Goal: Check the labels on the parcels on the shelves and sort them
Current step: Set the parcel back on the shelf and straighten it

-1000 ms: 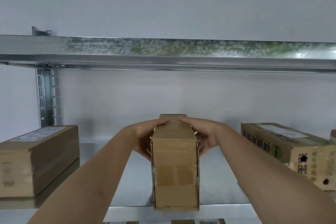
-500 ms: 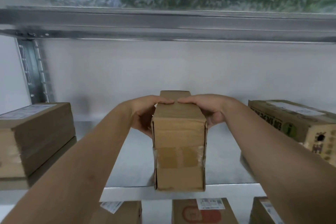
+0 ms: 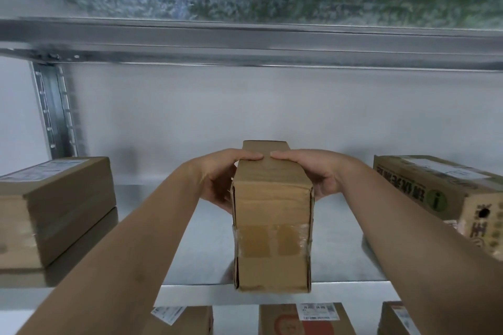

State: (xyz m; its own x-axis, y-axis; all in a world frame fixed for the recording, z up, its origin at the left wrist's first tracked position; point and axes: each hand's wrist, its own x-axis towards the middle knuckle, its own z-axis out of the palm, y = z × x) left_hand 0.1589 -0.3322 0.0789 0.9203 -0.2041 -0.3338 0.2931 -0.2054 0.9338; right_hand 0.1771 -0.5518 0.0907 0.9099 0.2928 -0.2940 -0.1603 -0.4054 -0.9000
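Two metal shelves [image 3: 206, 236] frame your view, one overhead and one at hand level. At the left edge of the hand-level shelf sits a stack of flat cartons [image 3: 54, 212] with a white label on top. At the right edge lies a printed carton [image 3: 441, 196], also labelled on its top face. At the front edge, midway along, stands the tall narrow parcel [image 3: 272, 226], upright, its taped end face toward you and slightly overhanging the lip. Your left hand [image 3: 217, 179] grips its left side, thumb over the top. Your right hand [image 3: 318, 174] grips the right side the same way, thumb tips nearly meeting on top. Below the front edge, three labelled boxes [image 3: 304, 318] show on the lower level.
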